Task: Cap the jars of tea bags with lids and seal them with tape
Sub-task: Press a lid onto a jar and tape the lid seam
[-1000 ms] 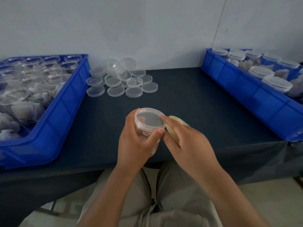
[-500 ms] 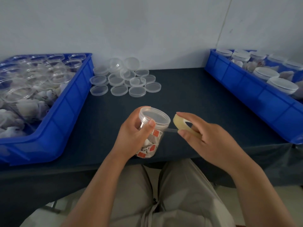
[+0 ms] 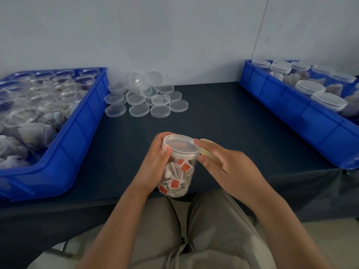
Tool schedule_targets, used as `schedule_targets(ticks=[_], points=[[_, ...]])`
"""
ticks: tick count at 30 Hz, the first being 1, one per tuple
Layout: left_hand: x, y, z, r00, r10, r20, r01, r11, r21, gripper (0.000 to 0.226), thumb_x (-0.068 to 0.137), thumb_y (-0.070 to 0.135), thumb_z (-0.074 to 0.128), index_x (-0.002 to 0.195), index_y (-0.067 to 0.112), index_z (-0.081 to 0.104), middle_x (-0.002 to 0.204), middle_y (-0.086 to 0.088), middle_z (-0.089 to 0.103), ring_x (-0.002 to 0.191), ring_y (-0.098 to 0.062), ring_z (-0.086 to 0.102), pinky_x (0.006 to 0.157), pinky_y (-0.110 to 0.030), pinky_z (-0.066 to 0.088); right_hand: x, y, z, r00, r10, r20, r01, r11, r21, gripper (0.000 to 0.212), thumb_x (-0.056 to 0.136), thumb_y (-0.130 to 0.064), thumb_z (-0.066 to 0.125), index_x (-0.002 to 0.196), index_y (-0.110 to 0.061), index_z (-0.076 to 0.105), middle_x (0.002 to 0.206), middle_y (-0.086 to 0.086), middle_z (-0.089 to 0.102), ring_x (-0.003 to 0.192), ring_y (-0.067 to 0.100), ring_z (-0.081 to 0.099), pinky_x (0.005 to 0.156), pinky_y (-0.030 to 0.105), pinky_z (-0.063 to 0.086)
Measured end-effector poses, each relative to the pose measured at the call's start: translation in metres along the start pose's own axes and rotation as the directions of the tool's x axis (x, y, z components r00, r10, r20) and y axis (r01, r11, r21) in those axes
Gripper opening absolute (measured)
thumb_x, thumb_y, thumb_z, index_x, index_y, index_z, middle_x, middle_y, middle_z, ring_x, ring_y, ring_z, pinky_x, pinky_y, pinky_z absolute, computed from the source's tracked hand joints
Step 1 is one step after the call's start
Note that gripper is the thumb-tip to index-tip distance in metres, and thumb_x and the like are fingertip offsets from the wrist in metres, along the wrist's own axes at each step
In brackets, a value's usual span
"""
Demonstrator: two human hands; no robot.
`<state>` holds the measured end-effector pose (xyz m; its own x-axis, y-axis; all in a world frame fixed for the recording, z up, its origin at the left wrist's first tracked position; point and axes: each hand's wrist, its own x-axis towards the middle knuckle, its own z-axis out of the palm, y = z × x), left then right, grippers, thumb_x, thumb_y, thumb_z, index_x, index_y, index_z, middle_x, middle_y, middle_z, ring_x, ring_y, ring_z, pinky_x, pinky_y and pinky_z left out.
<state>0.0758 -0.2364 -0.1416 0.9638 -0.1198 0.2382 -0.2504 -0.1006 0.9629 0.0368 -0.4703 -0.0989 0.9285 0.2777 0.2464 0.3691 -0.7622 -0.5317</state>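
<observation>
So the jar (image 3: 179, 171) is up off the table (image 3: 233, 123), held over its near edge right in front of the person's lap. The left hand (image 3: 155, 167) is wrapped round its side, thumb up by the rim. It's clear plastic, stuffed with tea bags (image 3: 174, 183) that have little red tags, and a clear lid (image 3: 180, 145) sits on top. The right hand (image 3: 231, 167) is pinching a yellowish tape roll (image 3: 210, 157) between thumb and fingers. The roll is right up against the lid's edge and the index fingertip touches the rim. Can't tell whether any tape is actually stuck to the jar.

The blue left bin (image 3: 77, 133) is packed with open jars (image 3: 68, 96) of tea bags. The blue right bin (image 3: 291, 109) has capped jars (image 3: 328, 100) in it. A heap of loose lids (image 3: 145, 98) lies at the back of the table by the wall, just beside the left bin.
</observation>
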Motion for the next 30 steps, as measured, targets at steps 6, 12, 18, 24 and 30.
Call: schedule_targets(ticks=[6,12,18,24,30], points=[[-0.02,0.022,0.014,0.978,0.121,-0.172,-0.067,0.954,0.292,0.042,0.103,0.069,0.037,0.136,0.049,0.053,0.123,0.036,0.064,0.116,0.011,0.062,0.088,-0.009,0.05,-0.005,-0.008,0.007,0.994,0.025,-0.108,-0.03,0.999,-0.041,0.056,0.1,-0.072,0.036,0.151,-0.052,0.045,0.124,-0.022,0.071,0.096,0.003,0.067,0.075,0.024,0.052],[-0.021,0.031,0.033,0.968,0.094,-0.234,-0.006,0.937,0.351,0.062,0.069,0.084,0.07,0.121,0.061,0.044,0.12,0.046,0.055,0.108,0.019,0.058,0.078,0.002,0.043,-0.007,-0.011,0.013,0.993,0.027,-0.115,-0.029,0.999,-0.018,0.055,0.101,-0.071,0.034,0.152,-0.052,0.039,0.113,-0.028,0.069,0.092,-0.003,0.066,0.074,0.024,0.054],[-0.005,0.028,0.013,0.971,0.019,-0.237,0.032,0.978,0.206,0.043,0.078,0.078,0.066,0.113,0.053,0.057,0.112,0.038,0.065,0.098,0.012,0.067,0.068,-0.003,0.05,-0.003,0.007,0.002,0.986,0.077,0.145,-0.096,0.988,0.123,0.07,0.099,-0.076,0.045,0.157,-0.06,0.01,0.076,-0.002,0.063,0.065,0.013,0.061,0.055,0.031,0.046],[0.002,0.022,-0.002,0.998,0.026,-0.052,-0.018,0.987,0.158,0.044,0.087,0.066,0.064,0.125,0.045,0.062,0.116,0.026,0.072,0.108,0.004,0.069,0.077,-0.007,0.053,0.001,0.025,-0.013,0.999,-0.01,0.048,0.011,0.999,-0.032,0.055,0.099,-0.078,0.031,0.152,-0.063,0.027,0.08,-0.017,0.063,0.077,0.001,0.064,0.051,0.022,0.042],[0.004,0.006,-0.004,0.988,0.029,0.154,-0.024,0.999,-0.035,0.083,0.092,0.077,0.059,0.144,0.013,0.056,0.132,-0.006,0.071,0.126,-0.024,0.068,0.103,-0.032,0.054,0.003,0.019,-0.002,0.998,-0.013,0.068,0.012,1.0,0.018,0.05,0.096,-0.079,0.032,0.146,-0.077,0.024,0.081,-0.014,0.064,0.075,0.006,0.063,0.056,0.027,0.049]])
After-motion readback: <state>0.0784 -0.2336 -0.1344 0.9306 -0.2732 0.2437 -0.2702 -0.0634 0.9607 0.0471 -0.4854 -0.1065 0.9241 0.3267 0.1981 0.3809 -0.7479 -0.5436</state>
